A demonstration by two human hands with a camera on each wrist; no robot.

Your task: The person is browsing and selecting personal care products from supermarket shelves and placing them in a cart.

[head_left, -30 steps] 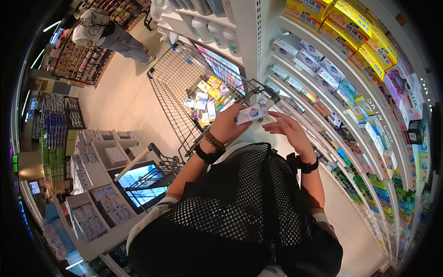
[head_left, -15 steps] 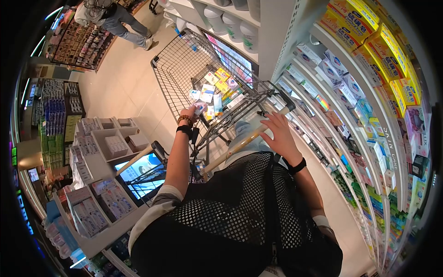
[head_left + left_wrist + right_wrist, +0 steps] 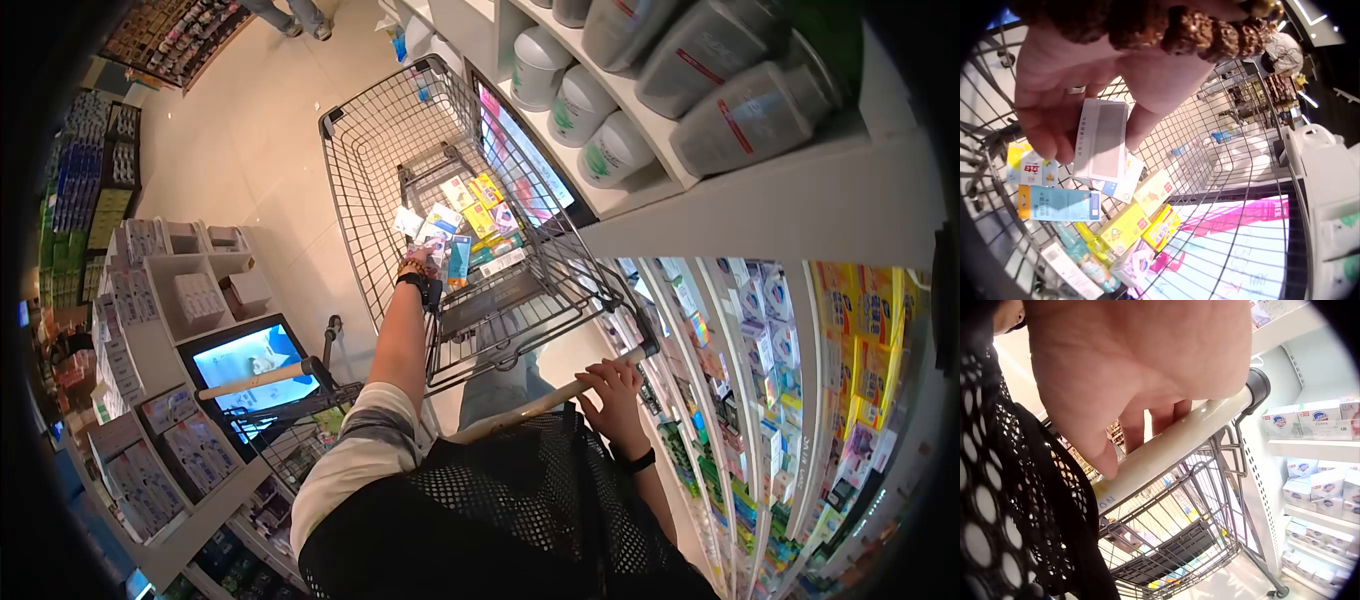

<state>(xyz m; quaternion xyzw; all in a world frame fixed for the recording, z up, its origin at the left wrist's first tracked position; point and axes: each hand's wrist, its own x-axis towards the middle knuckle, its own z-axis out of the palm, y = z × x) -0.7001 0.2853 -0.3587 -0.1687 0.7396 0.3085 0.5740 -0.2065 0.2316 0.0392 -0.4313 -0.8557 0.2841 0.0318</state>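
My left hand (image 3: 415, 262) reaches down inside the shopping cart (image 3: 350, 165), pinching a small white box (image 3: 1102, 139) between thumb and fingers. In the left wrist view this box hangs over the other packages. Around it lie a blue box (image 3: 1063, 203), yellow boxes (image 3: 1124, 230), a purple-and-white box (image 3: 1137, 262) and teal bottles (image 3: 1094, 265). At the near end of the cart, my right hand (image 3: 610, 395) holds the pale handle (image 3: 1166, 445), its fingers over the far side and its thumb along the near side.
Shelves of boxed soap (image 3: 1325, 487) line the right side. Large white bottles (image 3: 610, 150) stand on a shelf beyond the cart. At left are a display stand with a lit screen (image 3: 250, 365) and a second cart's handle (image 3: 255, 380). A person's legs (image 3: 290, 15) show far off.
My left hand has carried the white box from near my chest down into the cart. My right hand has moved from the air onto the handle. The head view has turned.
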